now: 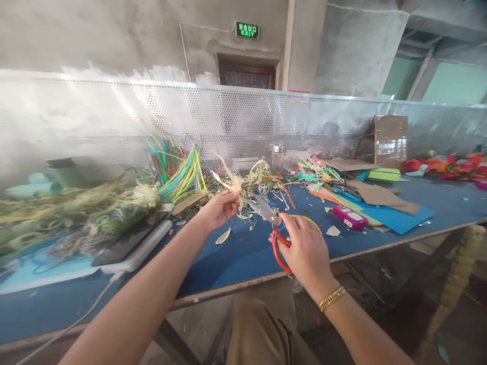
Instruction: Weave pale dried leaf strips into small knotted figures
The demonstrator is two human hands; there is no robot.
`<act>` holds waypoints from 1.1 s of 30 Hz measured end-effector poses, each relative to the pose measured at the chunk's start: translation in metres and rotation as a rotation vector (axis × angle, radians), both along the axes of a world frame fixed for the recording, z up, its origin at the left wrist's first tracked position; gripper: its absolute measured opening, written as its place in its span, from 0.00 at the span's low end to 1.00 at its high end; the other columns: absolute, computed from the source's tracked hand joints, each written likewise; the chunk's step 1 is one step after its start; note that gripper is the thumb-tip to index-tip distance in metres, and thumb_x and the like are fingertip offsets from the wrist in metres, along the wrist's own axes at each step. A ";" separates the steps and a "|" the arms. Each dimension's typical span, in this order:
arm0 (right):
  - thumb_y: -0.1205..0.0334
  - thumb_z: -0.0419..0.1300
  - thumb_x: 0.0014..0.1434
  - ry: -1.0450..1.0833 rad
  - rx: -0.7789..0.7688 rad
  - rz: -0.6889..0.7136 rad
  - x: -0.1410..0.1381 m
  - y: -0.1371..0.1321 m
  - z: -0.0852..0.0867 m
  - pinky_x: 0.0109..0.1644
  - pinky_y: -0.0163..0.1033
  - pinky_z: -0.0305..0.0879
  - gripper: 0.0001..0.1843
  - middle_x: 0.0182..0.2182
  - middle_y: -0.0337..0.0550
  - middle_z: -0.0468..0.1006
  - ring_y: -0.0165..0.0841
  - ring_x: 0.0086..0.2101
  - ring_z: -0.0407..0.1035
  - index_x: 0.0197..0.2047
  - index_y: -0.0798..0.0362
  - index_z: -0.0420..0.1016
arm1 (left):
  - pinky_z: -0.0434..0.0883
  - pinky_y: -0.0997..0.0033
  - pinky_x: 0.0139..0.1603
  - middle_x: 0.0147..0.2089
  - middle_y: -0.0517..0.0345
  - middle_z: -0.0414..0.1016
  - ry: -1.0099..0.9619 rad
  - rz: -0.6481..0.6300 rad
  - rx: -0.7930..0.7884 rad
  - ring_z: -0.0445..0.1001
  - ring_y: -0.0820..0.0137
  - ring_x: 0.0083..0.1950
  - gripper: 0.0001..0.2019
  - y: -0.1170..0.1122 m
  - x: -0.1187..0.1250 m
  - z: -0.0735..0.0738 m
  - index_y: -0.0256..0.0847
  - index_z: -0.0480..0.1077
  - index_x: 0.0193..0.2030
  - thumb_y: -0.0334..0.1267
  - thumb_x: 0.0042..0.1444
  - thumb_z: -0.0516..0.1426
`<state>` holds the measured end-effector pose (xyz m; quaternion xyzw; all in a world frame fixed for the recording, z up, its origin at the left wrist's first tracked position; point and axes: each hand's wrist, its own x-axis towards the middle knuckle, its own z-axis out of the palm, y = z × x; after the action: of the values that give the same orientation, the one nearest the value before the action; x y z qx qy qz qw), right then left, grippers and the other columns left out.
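My left hand (220, 210) is closed on a pale, dry, husk-like flower (233, 183) with long pointed petals, held over the blue table. In my right hand (304, 243) is a pair of scissors (279, 242) with red handles. Their metal blades point left and reach to the lower side of the husk flower; whether they touch it I cannot tell. Below my left hand a loose pale petal-shaped scrap (223, 236) lies on the tabletop.
Behind my hands stand bundled coloured stems (178, 167) and a lidded bottle (278, 158). Dry fibres (95, 208), a phone (125, 243) and a white cable lie left. A magenta box (350, 217), cardboard (388, 196) and blue sheets (407, 215) are right. A perforated panel (243, 116) backs the table.
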<state>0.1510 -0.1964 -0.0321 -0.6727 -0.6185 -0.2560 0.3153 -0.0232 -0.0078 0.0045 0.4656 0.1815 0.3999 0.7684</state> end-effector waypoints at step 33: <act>0.61 0.60 0.58 -0.025 -0.141 -0.017 -0.006 0.006 -0.005 0.37 0.39 0.62 0.26 0.40 0.46 0.76 0.38 0.37 0.70 0.60 0.45 0.63 | 0.74 0.87 0.27 0.25 0.61 0.71 0.068 -0.018 -0.002 0.73 0.80 0.24 0.07 -0.006 0.004 -0.002 0.35 0.68 0.31 0.22 0.51 0.61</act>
<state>0.1455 -0.1905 -0.0369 -0.6954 -0.6330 -0.2226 0.2572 -0.0192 -0.0141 0.0022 0.4799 0.2036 0.3766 0.7658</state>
